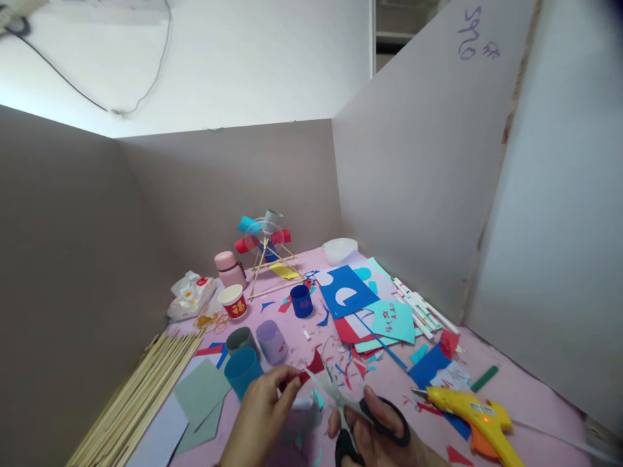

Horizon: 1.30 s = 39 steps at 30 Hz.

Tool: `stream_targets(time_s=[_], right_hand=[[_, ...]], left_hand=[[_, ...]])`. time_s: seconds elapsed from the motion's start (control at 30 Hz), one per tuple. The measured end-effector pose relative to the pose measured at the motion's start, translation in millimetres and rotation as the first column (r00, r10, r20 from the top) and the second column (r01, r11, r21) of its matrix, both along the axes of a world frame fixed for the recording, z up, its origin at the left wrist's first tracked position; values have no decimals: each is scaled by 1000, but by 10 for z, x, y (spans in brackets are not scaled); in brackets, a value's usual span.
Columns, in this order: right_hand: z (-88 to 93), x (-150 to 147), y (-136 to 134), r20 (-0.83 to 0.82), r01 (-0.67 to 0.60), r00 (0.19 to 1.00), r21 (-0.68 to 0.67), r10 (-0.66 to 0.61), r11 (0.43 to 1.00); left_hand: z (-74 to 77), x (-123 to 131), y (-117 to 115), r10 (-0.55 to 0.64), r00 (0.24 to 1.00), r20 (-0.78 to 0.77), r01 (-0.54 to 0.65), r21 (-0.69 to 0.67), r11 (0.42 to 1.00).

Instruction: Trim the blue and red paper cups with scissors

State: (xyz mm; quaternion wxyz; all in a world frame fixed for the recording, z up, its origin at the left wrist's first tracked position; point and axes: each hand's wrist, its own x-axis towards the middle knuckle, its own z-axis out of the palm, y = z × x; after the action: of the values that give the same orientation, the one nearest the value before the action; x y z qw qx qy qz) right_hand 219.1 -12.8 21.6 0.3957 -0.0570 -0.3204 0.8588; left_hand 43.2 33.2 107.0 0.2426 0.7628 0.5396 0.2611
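- Left hand [272, 402]: thumb and forefinger are found pressed together, a small piece of red paper [316, 363] being pinched at its near left end.
- Right hand [374, 428]: fingers are curled through the black handles of the scissors [337, 392]; the blades are seen parted.
- Red paper: it is held over the near middle of the table [530, 402], just beyond the left fingertips, its long axis directed from near left to far right.
- Key relation: the paper is placed to the far left of the right hand, and the scissors are pointed far left, so the two long axes are crossed near the blade tips. The paper is met directly by the left hand; the right is set farther off. Whether the paper is enclosed between the blades or only overlapped by one cannot be told.
- Surroundings: a teal cup [243, 373] and a lilac cup [271, 342] are noted to the left, a glue gun [460, 403] to the near right, and a blue cup [302, 303] farther off.
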Motion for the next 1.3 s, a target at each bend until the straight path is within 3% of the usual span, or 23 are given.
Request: stream_targets(time_s=[0.1, 0.23, 0.33, 0.43, 0.57, 0.63, 0.7, 0.8, 1.0, 1.07, 1.13, 1.23, 1.3], right_hand=[[33, 23, 7, 7, 10, 1000, 1, -10, 1000], [129, 37, -32, 255, 171, 953, 1, -166, 985], [187, 26, -83, 340, 319, 887, 41, -313, 947], [193, -9, -142, 401, 389, 827, 97, -394, 916], [128, -131, -253, 587, 280, 638, 425, -497, 861], [73, -219, -308, 615, 183, 556, 566, -559, 804], [16, -306, -344, 600, 168, 540, 610, -590, 774], [-49, -409, -350, 593, 200, 534, 604, -602, 772], [-14, -432, -229, 612, 328, 588, 417, -529, 848], [25, -376, -171, 610, 395, 599, 338, -518, 854], [56, -305, -116, 608, 457, 605, 264, -514, 849], [76, -207, -41, 602, 520, 611, 185, -514, 834], [73, -158, 7, 590, 538, 618, 165, -519, 827]], left_hand=[[-33, -44, 82, 38, 999, -31, -37, 26, 999], [-44, -161, 46, 37, 999, -6, -37, 7, 999], [-33, -399, -150, 55, 997, 50, -50, -103, 993], [-84, -704, -458, 95, 987, 127, -57, -270, 961], [-303, -929, -792, 186, 936, 300, -4, -518, 855], [-421, -921, -841, 198, 912, 360, 21, -523, 852], [-494, -865, -822, 173, 899, 402, 51, -489, 871], [-514, -766, -750, 138, 891, 433, 97, -477, 873], [-436, -656, -651, 198, 844, 498, 101, -510, 855], [-404, -625, -617, 236, 784, 574, 128, -522, 844], [-382, -581, -577, 279, 673, 685, 205, -535, 820], [-388, -485, -512, 390, 399, 830, 429, -545, 720], [-417, -413, -480, 486, 229, 843, 558, -523, 644]])
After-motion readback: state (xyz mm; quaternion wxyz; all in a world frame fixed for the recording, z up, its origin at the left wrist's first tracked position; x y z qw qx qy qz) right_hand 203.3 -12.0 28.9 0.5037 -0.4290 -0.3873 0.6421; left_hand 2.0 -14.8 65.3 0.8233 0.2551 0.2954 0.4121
